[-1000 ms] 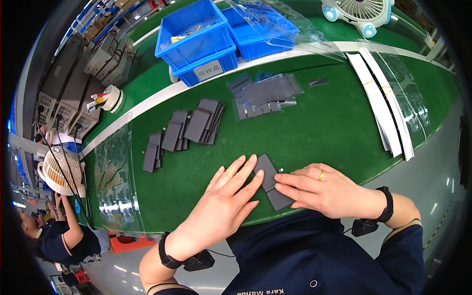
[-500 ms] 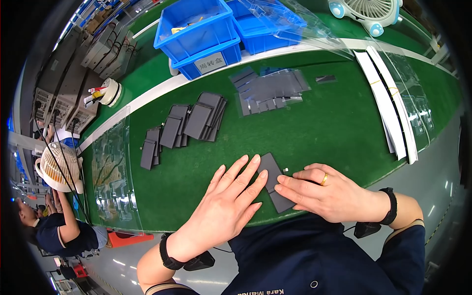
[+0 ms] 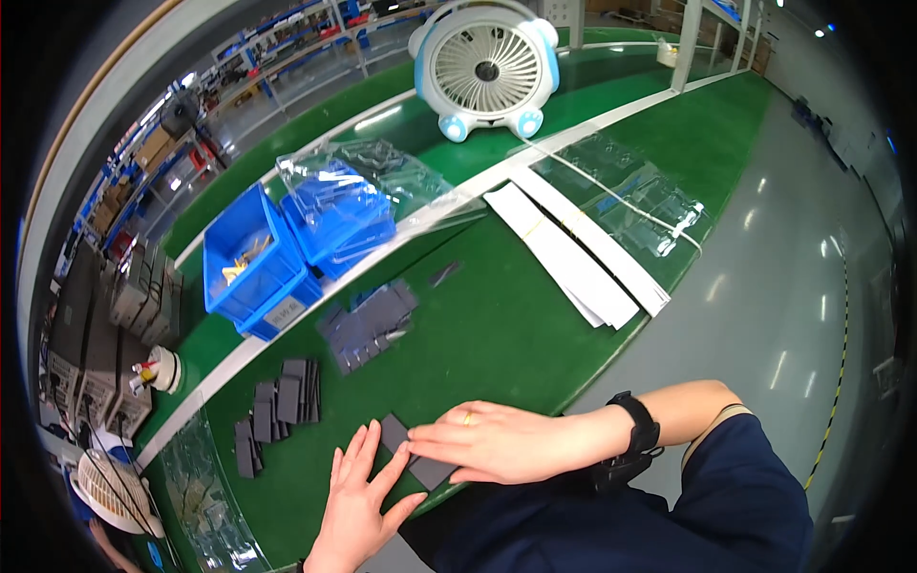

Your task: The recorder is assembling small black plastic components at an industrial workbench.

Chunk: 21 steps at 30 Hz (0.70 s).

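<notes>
Dark-grey flat piece (image 3: 433,473) lies on the green table (image 3: 497,349), lower end just beside the near edge. Left hand (image 3: 353,511), at the piece's 8 o'clock: fingers spread, thumb splayed wide, fingertips along its left side, nothing grasped. Right hand (image 3: 492,441) comes in from 3, fingers nearly straight across the piece; can't tell if it's pinching or just pressing. Around the piece: dark stacks (image 3: 264,415) at 10, thin films (image 3: 368,325) at 11, white strips (image 3: 564,260) at 1. Moving room: bare green surface from 12 to 1, short of the strips; table edge limits 2 to 5.
</notes>
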{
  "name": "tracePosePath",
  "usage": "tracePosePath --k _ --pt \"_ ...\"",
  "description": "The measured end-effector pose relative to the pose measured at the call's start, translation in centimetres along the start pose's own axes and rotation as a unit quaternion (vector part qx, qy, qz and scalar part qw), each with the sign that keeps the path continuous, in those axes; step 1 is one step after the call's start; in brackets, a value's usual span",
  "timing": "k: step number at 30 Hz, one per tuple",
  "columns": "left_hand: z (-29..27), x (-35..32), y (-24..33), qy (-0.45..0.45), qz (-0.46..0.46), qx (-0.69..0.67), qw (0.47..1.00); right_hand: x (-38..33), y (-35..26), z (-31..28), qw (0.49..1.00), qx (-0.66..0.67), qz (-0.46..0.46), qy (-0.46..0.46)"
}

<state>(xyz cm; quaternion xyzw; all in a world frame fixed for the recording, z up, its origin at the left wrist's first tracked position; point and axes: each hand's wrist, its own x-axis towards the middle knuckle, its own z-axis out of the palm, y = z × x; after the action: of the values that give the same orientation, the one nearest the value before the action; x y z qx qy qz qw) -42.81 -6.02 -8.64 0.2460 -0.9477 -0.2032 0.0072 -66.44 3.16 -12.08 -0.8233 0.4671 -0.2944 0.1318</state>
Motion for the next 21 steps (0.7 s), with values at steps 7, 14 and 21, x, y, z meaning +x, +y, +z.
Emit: tracePosePath --k 7,14,21 --pt "0.1 -0.3 0.0 0.023 0.003 0.004 1.000 -4.1 4.9 -9.2 0.911 -0.268 0.260 0.176" --pt "-0.1 -0.1 -0.5 0.013 0.012 -0.010 1.000 -6.7 7.6 -8.6 0.872 -0.297 0.331 0.204" --pt "-0.8 -1.2 0.4 0.035 0.016 -0.052 0.998 -6.6 7.8 -11.6 0.879 -0.054 0.364 0.303"
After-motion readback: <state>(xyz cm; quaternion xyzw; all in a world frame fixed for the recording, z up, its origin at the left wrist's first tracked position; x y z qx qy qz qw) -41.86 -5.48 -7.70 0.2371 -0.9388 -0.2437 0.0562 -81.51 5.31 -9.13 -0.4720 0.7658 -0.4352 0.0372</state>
